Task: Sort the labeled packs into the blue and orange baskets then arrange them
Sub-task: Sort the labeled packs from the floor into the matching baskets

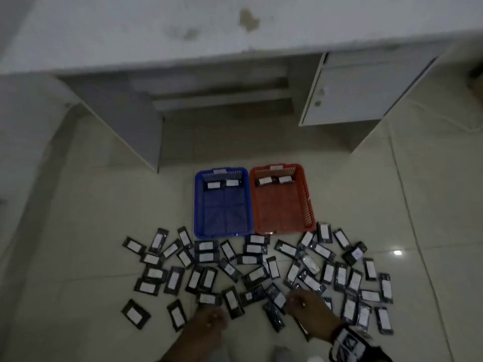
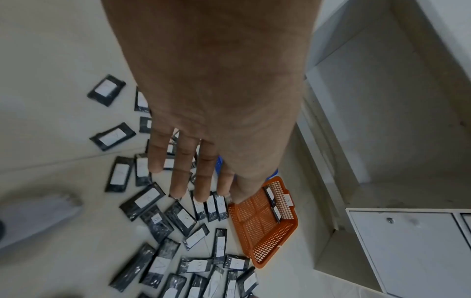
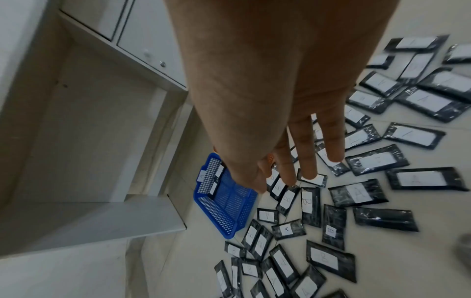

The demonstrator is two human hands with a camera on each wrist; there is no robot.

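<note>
Several black packs [image 1: 257,274] with white A or B labels lie scattered on the tiled floor. Behind them stand a blue basket [image 1: 222,212] and an orange basket [image 1: 282,210] side by side, each with two packs at its far end. My left hand [image 1: 211,318] hovers over the near packs with straight fingers [image 2: 178,181] and holds nothing. My right hand [image 1: 300,303] hovers just right of it, its fingers [image 3: 305,161] also straight and empty. The left wrist view shows the orange basket [image 2: 262,223]. The blue basket [image 3: 224,201] appears in the right wrist view.
A white desk [image 1: 235,30] stands beyond the baskets, with a side panel [image 1: 125,126] on the left and a cabinet door [image 1: 347,92] on the right. Bare floor tiles [image 1: 78,205] spread left and right of the pile.
</note>
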